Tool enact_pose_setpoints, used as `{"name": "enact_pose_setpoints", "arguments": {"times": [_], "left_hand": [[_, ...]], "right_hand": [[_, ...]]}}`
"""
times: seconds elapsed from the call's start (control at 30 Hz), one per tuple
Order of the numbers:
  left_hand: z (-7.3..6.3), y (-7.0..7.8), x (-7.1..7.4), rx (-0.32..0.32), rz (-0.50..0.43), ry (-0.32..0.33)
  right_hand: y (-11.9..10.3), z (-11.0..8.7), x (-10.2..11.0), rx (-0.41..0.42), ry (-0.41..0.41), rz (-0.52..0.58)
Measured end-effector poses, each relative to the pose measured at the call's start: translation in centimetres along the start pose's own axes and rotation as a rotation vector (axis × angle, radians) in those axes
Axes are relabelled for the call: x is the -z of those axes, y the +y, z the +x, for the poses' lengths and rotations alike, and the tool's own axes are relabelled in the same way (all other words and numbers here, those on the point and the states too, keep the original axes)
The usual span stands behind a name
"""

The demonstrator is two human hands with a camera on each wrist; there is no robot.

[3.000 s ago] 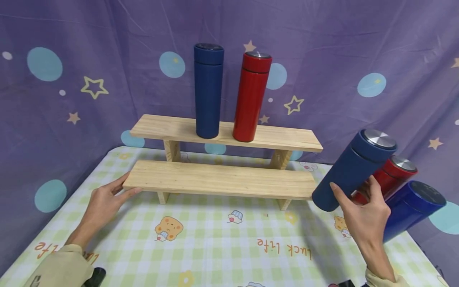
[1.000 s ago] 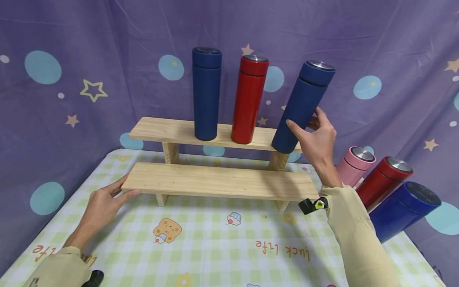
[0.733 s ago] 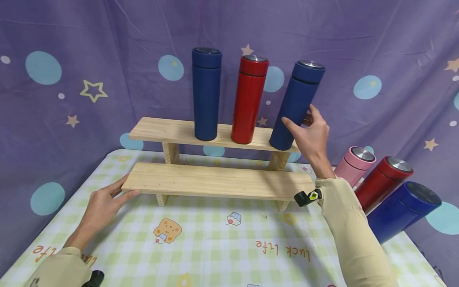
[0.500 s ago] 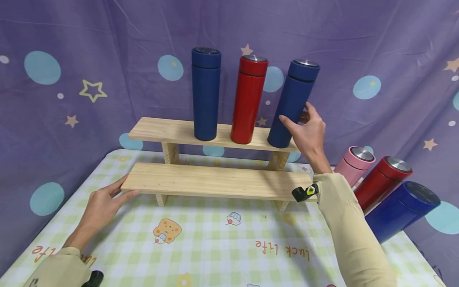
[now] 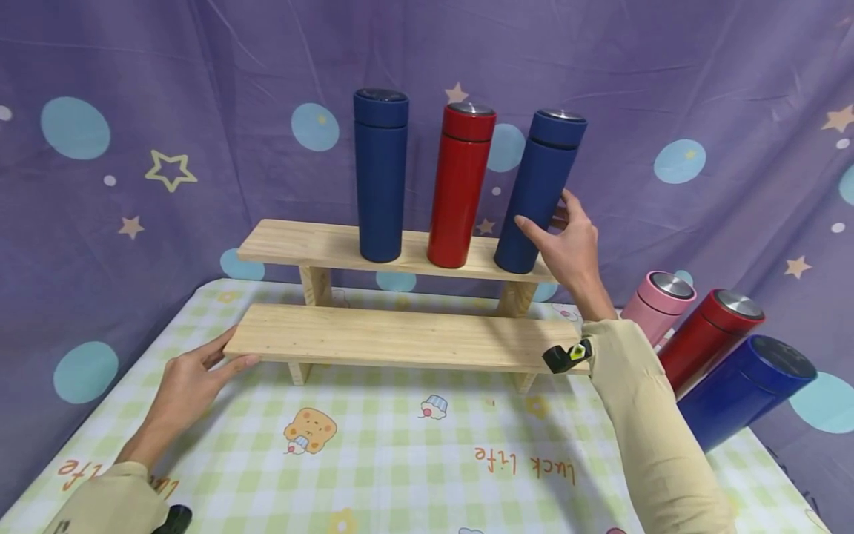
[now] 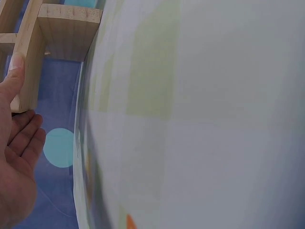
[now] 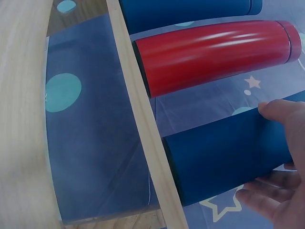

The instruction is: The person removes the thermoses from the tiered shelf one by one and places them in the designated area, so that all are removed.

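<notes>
Overhead, our right hand (image 5: 570,248) grips the tilted blue flask (image 5: 539,191) on the upper shelf (image 5: 293,241) beside the red flask (image 5: 459,187); our left hand (image 5: 187,378) rests open-fingered against the lower shelf (image 5: 400,337). Left wrist: relaxed fingers (image 6: 21,138) at the shelf end. Right wrist: fingers (image 7: 281,112) wrap the flask.

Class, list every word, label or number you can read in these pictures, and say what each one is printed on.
"luck life", seen upside down: orange letters on the checked tablecloth, near the front edge.
Orange letters by the left sleeve: partly hidden, unreadable.
The flasks and the wooden shelf: no readable text.
</notes>
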State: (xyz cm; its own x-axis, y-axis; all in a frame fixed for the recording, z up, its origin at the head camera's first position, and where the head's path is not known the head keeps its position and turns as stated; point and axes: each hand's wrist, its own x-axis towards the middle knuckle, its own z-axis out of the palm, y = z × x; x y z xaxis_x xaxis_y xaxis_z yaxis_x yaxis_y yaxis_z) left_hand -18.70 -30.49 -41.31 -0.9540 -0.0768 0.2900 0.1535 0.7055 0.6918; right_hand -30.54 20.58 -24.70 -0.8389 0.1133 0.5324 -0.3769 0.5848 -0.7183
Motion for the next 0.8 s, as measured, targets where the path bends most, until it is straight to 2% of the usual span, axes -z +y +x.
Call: {"name": "enact_pose_setpoints", "arguments": {"times": [0.17,0.47,0.6,0.8], "left_hand": [[0.0,-0.1,0.0,0.005,0.003,-0.004],[0.1,-0.2,-0.1,0.004,-0.001,-0.002],[0.1,-0.2,-0.1,-0.001,-0.004,0.001],[0.1,-0.2,-0.1,-0.007,-0.004,0.011]], "right_hand": [[0.5,-1.2,0.4,0.004,-0.003,-0.010],[1.7,-5.2,3.0,0.028,0.021,0.020],[2.3,-7.4,4.2,0.051,0.054,-0.012],[3.7,-11.7,5.9,0.030,0.053,-0.089]]}}
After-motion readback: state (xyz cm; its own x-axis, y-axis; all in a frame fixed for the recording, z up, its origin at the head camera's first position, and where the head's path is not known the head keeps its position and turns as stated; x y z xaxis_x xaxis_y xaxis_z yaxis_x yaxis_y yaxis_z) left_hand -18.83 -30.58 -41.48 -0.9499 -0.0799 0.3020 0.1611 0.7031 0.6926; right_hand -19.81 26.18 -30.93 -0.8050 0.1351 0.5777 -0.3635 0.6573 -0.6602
